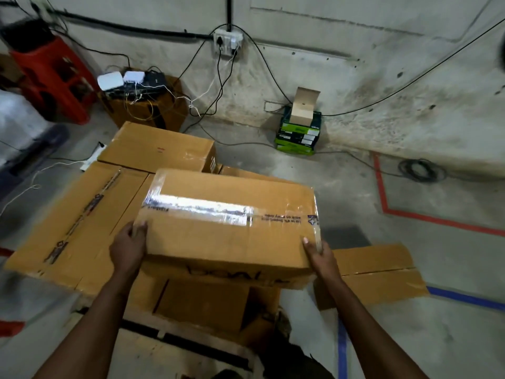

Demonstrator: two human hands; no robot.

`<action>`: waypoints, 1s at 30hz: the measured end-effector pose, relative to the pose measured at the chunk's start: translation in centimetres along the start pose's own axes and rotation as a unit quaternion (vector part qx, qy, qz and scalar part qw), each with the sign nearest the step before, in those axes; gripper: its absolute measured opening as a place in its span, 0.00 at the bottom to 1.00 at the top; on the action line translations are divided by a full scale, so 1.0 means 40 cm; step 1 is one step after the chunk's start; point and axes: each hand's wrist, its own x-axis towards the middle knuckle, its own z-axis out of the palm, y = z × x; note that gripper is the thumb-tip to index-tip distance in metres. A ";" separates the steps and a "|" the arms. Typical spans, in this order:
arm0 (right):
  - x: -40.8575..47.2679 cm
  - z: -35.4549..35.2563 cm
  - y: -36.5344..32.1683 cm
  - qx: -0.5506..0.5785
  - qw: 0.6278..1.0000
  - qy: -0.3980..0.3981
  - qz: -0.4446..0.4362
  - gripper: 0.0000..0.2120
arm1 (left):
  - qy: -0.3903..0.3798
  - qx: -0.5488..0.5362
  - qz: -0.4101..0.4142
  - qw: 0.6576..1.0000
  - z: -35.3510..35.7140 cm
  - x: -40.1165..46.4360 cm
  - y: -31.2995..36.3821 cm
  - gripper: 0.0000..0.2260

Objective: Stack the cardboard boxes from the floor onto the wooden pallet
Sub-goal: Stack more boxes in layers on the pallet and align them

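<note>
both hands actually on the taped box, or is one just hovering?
Touching, both. The head view shows the left hand gripping the near left corner of the taped box, fingers curled over its top edge, and the right hand holding the near right corner.

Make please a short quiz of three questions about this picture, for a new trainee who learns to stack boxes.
1. True or false: both hands hold the taped box.
2. Where does the flattened cardboard lie?
A. on the floor, to the right of the held box
B. on top of the red crate
C. leaning against the wall
3. Fill in: the small open carton by the wall stands on a stack of ____ boxes.

Key
1. True: the left hand grips the near left corner, and the right hand the near right corner.
2. A
3. green
</note>
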 end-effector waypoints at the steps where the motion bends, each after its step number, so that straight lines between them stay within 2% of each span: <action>1: 0.032 -0.015 -0.016 0.004 1.000 0.007 -0.002 0.34 | -0.002 -0.005 0.017 1.000 0.017 0.028 0.040 0.23; 4: 0.126 -0.050 -0.073 0.036 0.999 0.024 -0.015 0.34 | -0.023 -0.033 0.074 0.996 0.089 0.123 0.146 0.23; 7: 0.233 -0.078 -0.128 0.046 0.997 0.062 -0.031 0.35 | -0.065 -0.064 0.094 0.991 0.176 0.232 0.218 0.23; 11: 0.359 -0.091 -0.178 0.050 0.994 0.077 -0.066 0.35 | -0.131 -0.126 0.074 0.981 0.283 0.382 0.258 0.23; 14: 0.451 -0.086 -0.196 0.048 0.992 0.086 -0.074 0.33 | -0.178 -0.203 0.051 0.962 0.348 0.460 0.271 0.28; 16: 0.502 -0.077 -0.204 0.055 0.991 0.094 -0.079 0.31 | -0.202 -0.233 0.037 0.951 0.381 0.499 0.286 0.27; 18: 0.533 -0.086 -0.200 0.098 0.987 0.098 -0.087 0.25 | -0.226 -0.242 0.049 0.942 0.435 0.552 0.324 0.25; 20: 0.565 -0.094 -0.181 0.141 0.983 0.092 -0.075 0.25 | -0.256 -0.243 0.081 0.932 0.485 0.597 0.353 0.25; 22: 0.605 -0.094 -0.162 0.164 0.979 0.105 -0.058 0.28 | -0.250 -0.255 0.126 0.925 0.536 0.645 0.355 0.24; 25: 0.663 -0.089 -0.140 0.207 0.970 0.113 -0.061 0.30 | -0.229 -0.266 0.152 0.924 0.599 0.683 0.358 0.23; 26: 0.682 -0.086 -0.127 0.214 0.968 0.110 -0.068 0.32 | -0.225 -0.273 0.160 0.921 0.624 0.693 0.352 0.25; 28: 0.725 -0.077 -0.095 0.219 0.966 0.111 -0.085 0.35 | -0.205 -0.268 0.176 0.925 0.685 0.724 0.296 0.29; 30: 0.759 -0.056 -0.064 0.206 0.969 0.104 -0.093 0.36 | -0.200 -0.264 0.187 0.925 0.739 0.733 0.220 0.29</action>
